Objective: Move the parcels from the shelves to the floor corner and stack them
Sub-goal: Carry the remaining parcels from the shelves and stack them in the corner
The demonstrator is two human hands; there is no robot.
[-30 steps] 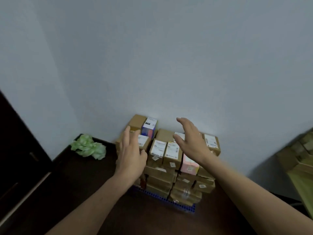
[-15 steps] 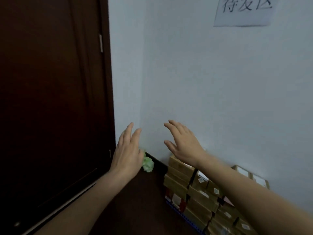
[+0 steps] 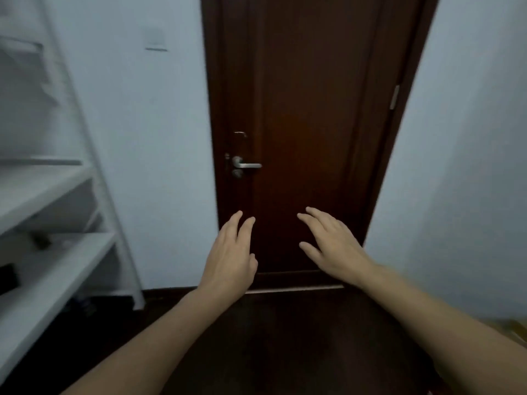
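Observation:
My left hand (image 3: 229, 256) and my right hand (image 3: 332, 245) are stretched out in front of me at waist height, fingers straight and spread, holding nothing. Both hover in the air before a dark brown door. The white shelving unit (image 3: 42, 252) stands at the left, its boards blurred; I can make out only a few small dark items on it. A sliver of brown cardboard, a parcel (image 3: 513, 327), shows at the right edge behind my right forearm. The stack in the corner is out of view.
The dark brown door (image 3: 308, 132) with a silver lever handle (image 3: 246, 165) is shut straight ahead. Pale walls flank it, with a light switch (image 3: 155, 38) on the left wall. The floor (image 3: 285, 337) is dark wood.
The view has swung left, from the parcel stack in the corner past the wall to the door and shelves. Both hands stayed empty and outstretched.

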